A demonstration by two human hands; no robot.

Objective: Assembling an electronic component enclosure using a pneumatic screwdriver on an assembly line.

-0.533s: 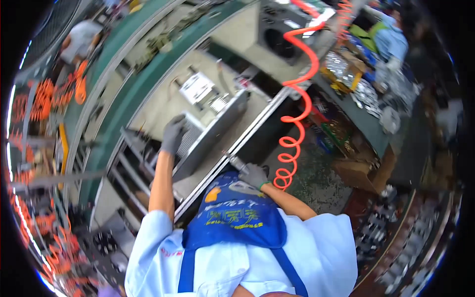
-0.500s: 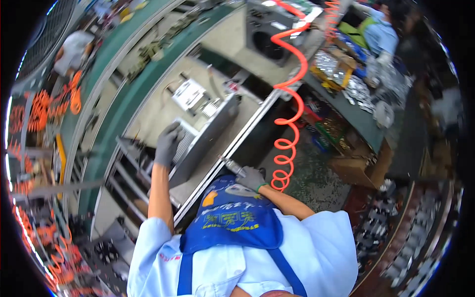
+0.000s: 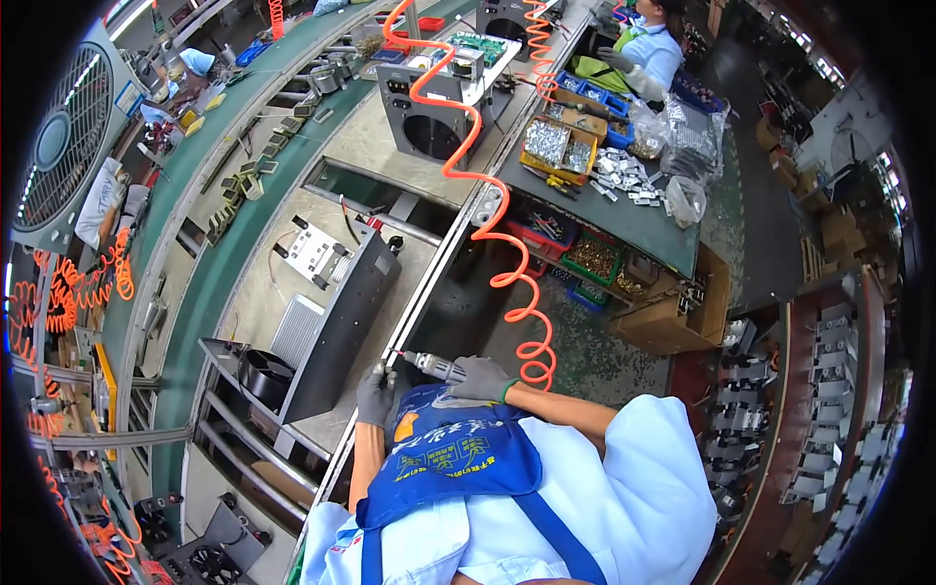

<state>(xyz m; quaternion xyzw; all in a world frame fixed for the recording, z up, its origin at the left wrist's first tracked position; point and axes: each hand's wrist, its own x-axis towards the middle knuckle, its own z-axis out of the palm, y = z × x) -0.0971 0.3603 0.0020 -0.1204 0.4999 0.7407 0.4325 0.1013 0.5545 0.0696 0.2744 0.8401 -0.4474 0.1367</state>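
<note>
In the head view, low in the centre of the frame, we grip a silver power screwdriver [image 3: 439, 368] in the right hand [image 3: 481, 378]; its bit [image 3: 401, 354] points left, close by the curled left hand [image 3: 373, 395], and we cannot tell whether that one holds anything. Left of centre, the black-panelled chassis [image 3: 341, 336] stands on the counter [image 3: 252, 310], apart from both hands. We judge the step as readying the bit; the next move calls for a steady grip.

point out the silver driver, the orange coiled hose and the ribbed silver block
Silver driver [image 3: 441, 368], head view: on its barrel.
Orange coiled hose [image 3: 472, 176], head view: on an upper coil.
Ribbed silver block [image 3: 296, 330], head view: on its ribbed face.
</note>
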